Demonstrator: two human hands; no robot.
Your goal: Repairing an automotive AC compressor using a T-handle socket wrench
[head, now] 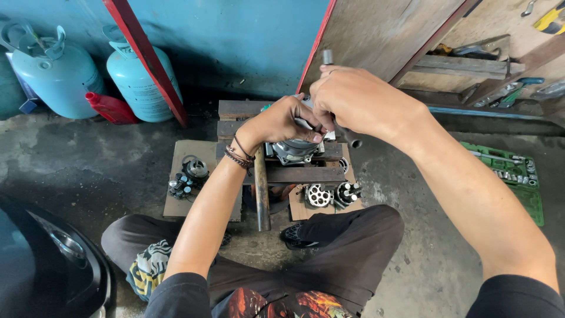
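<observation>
A grey metal compressor body (292,149) sits on a small wooden pallet (276,174) in front of me. My left hand (281,122), with bracelets at the wrist, presses down on top of it. My right hand (353,100) is closed around a dark metal wrench handle (347,136) that stands over the part; the bar's upper end (327,57) sticks out above my fingers. A round perforated metal plate (318,195) and a piston cluster (347,192) lie on cardboard just below the pallet.
More dismantled metal parts (187,176) rest on a cardboard sheet at left. Two pale blue gas cylinders (138,73) and a red can (110,108) stand by the blue wall. A green socket tray (514,171) lies at right. A dark vehicle panel (41,265) fills the lower left.
</observation>
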